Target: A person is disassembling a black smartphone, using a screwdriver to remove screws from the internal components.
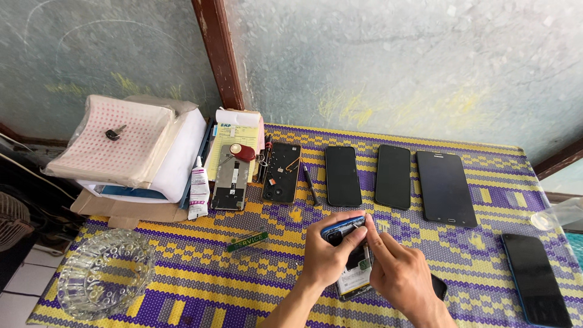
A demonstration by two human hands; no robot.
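My left hand [328, 255] grips an opened blue-framed smartphone [344, 228] with its back off and its inner parts showing, held just above the purple and yellow woven mat [243, 273]. My right hand [398, 270] rests on the phone's right side, with the fingertips pressed together over its inner board; whether they pinch a small part or tool I cannot tell. A dark flat piece [438, 285] lies under my right wrist.
Two black phones [342, 175] [393, 176], a black tablet [445, 187] and another phone [535, 278] lie on the mat. Farther left are opened phone shells [281, 172] [230, 177], a glue tube [198, 189], a green sticker [247, 241], a glass bowl [103, 273] and stacked pads and boxes [133, 152].
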